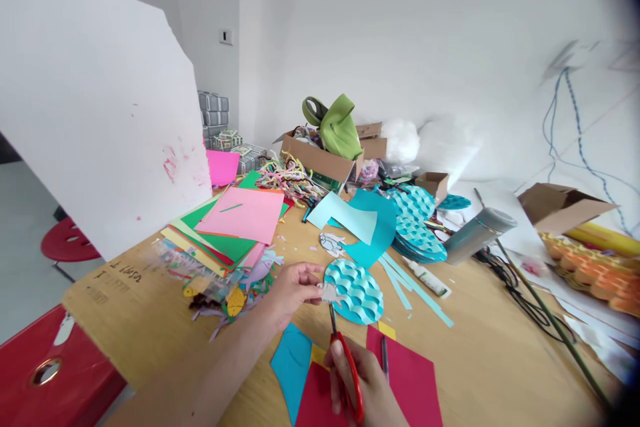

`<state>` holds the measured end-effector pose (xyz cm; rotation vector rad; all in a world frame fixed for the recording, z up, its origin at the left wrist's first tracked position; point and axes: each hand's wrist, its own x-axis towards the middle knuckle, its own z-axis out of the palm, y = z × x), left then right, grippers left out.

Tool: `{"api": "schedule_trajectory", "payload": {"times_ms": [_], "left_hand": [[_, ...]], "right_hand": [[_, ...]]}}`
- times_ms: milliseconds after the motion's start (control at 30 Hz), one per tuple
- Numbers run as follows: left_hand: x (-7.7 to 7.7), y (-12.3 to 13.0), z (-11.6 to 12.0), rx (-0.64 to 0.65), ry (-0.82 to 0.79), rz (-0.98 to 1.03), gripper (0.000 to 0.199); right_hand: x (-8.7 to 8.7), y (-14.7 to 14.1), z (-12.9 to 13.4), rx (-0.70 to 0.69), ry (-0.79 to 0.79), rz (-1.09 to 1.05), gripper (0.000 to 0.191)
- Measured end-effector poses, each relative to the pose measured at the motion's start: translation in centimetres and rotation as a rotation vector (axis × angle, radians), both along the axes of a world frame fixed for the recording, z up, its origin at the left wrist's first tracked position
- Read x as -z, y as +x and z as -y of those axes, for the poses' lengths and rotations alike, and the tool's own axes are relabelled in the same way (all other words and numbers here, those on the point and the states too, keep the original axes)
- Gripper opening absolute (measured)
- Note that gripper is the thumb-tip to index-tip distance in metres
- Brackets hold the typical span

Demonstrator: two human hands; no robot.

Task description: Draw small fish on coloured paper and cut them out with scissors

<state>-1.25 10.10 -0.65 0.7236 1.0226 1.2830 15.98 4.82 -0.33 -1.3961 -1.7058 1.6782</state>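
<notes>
My left hand (297, 293) pinches a small white paper fish cutout (330, 292) between thumb and fingers. In my right hand (363, 380) are red-handled scissors (354, 373), their blades pointing up at the lower edge of the cutout. Whether the blades touch the paper I cannot tell. Just behind the cutout lies a round turquoise disc (360, 287) with curled paper strips in a scale pattern. Another drawn paper fish (332, 244) rests beyond it. Below my hands are a dark red sheet (415, 380) with a pen (385, 357) on it and a blue paper piece (291, 363).
Stacked coloured sheets (250, 213) and paper scraps (215, 313) lie on the left. On the right are a glue bottle (427, 277), light blue strips (420, 293), a grey tumbler (477, 237) and a long thin stick (545, 307). A full cardboard box (315, 159) stands behind.
</notes>
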Motion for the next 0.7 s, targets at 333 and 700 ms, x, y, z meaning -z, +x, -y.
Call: {"api": "schedule_trajectory", "payload": {"times_ms": [333,700], "left_hand": [[0.17,0.49,0.24,0.053,-0.003,-0.005,0.055],[-0.04,0.36,0.37,0.096,-0.021,0.028,0.052]], "right_hand": [[0.48,0.1,-0.37,0.007,-0.002,-0.014,0.065],[0.91,0.31,-0.48,0.038,-0.041,-0.038,0.064]]}}
